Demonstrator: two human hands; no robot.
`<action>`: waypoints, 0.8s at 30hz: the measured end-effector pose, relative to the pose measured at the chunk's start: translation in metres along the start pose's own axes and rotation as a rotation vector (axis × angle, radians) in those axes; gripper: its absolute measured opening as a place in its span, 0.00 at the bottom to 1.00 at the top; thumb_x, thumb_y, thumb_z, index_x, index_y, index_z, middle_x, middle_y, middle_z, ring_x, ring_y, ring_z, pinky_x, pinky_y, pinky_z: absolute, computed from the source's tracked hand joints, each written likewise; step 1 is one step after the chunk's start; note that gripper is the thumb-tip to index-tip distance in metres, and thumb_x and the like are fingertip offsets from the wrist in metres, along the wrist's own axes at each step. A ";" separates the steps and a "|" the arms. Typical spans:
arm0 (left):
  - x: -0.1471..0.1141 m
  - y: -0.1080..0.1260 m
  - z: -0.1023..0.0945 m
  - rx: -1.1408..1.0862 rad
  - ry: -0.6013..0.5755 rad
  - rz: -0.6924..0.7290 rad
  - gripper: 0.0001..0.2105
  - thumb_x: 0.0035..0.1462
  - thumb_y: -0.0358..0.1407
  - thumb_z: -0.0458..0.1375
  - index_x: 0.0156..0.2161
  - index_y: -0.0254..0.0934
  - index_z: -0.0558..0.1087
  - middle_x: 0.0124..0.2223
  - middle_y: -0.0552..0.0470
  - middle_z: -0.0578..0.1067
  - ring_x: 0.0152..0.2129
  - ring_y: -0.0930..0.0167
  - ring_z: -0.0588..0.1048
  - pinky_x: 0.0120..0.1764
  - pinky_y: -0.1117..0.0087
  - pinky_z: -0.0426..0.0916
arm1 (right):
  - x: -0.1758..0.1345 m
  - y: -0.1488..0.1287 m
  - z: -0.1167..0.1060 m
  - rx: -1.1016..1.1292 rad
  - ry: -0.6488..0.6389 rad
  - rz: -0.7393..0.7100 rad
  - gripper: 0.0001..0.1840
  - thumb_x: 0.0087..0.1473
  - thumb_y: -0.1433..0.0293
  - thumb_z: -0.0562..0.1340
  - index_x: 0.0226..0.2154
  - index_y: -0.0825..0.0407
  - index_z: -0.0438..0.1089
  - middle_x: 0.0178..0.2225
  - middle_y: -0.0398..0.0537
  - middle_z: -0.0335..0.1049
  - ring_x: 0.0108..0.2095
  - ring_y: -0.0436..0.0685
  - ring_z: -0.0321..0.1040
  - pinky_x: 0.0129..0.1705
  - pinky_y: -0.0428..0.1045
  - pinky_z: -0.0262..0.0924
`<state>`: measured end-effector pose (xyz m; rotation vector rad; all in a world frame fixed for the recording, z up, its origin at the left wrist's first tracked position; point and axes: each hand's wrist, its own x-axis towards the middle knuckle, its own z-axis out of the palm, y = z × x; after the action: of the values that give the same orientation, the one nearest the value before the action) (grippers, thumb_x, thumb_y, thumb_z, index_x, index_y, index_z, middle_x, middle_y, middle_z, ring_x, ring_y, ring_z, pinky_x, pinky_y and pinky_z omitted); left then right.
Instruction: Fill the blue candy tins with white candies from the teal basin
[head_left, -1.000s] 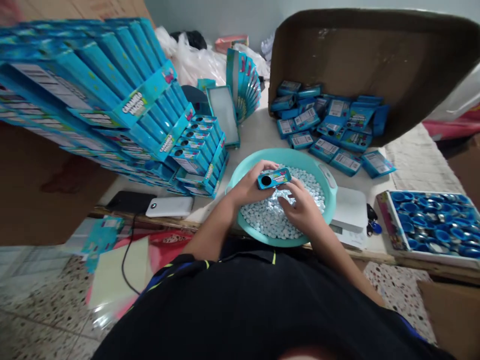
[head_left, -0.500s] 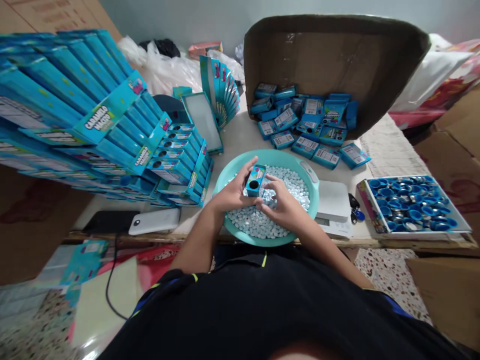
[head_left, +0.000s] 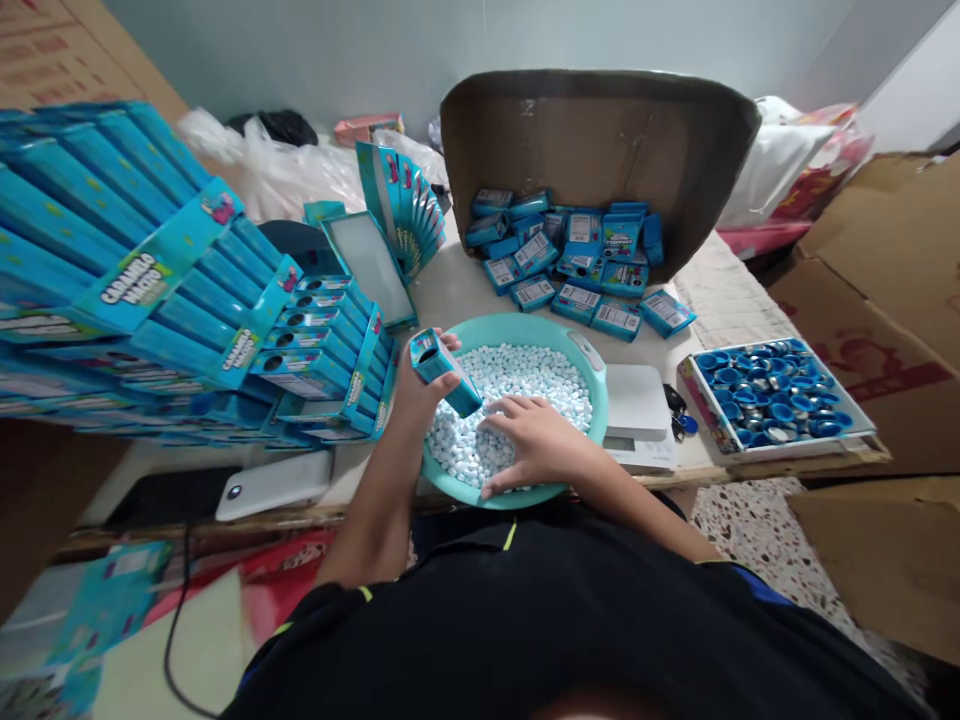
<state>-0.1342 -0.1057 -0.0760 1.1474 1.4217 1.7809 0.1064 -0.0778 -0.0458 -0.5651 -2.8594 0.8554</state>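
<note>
Head view: I log, from my remote post, the left hand (head_left: 411,395) closed around one blue carton (head_left: 445,366), tilted over the left side of the turquoise bowl (head_left: 598,400), its round dark hole at the raised end. Right hand (head_left: 536,440) is open, fingers spread and curved down at the pale candies (head_left: 525,370); whether any are tucked under the palm, I cannot tell. My judgement: the step in hand is gathering candies beside the held carton; the next move calls for a steady carton, hole up, and a light closing of the right fingers. Counts: one held carton; one bowl, candies too many to count; one digital scale (head_left: 637,400) just right of it; one shallow tray (head_left: 696,392) of blue caps (head_left: 772,395), overlapping, uncounted; one white phone (head_left: 274,487); one bunch of keys (head_left: 679,410). Loose cartons (head_left: 576,300) in and before the one tipped cardboard box (head_left: 585,130): at least fifteen by my tally, overlap hiding the rest. Display cartons (head_left: 142,285) stacked at left: not countable.
</note>
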 end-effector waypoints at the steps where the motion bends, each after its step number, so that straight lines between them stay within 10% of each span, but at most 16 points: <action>1: 0.000 0.002 0.002 -0.041 -0.032 -0.023 0.43 0.36 0.61 0.79 0.54 0.43 0.72 0.54 0.41 0.80 0.51 0.53 0.82 0.50 0.56 0.79 | 0.000 0.001 0.001 0.000 -0.002 -0.008 0.44 0.52 0.41 0.73 0.62 0.51 0.73 0.65 0.62 0.71 0.66 0.75 0.65 0.67 0.69 0.58; 8: -0.001 0.009 0.006 0.023 -0.090 -0.032 0.47 0.32 0.52 0.83 0.56 0.42 0.69 0.44 0.48 0.79 0.37 0.62 0.82 0.42 0.60 0.78 | 0.004 -0.001 -0.003 -0.003 -0.043 -0.005 0.40 0.55 0.44 0.73 0.60 0.51 0.74 0.56 0.59 0.76 0.60 0.73 0.70 0.61 0.66 0.61; 24: 0.000 0.005 0.002 0.141 -0.076 0.044 0.47 0.32 0.50 0.82 0.58 0.40 0.70 0.47 0.47 0.77 0.42 0.61 0.79 0.43 0.63 0.76 | 0.030 0.001 0.004 -0.224 -0.047 -0.052 0.10 0.65 0.68 0.65 0.46 0.55 0.78 0.48 0.56 0.76 0.45 0.60 0.73 0.48 0.53 0.66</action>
<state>-0.1321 -0.1054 -0.0713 1.3138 1.5070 1.6694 0.0785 -0.0676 -0.0497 -0.4951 -3.0194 0.5512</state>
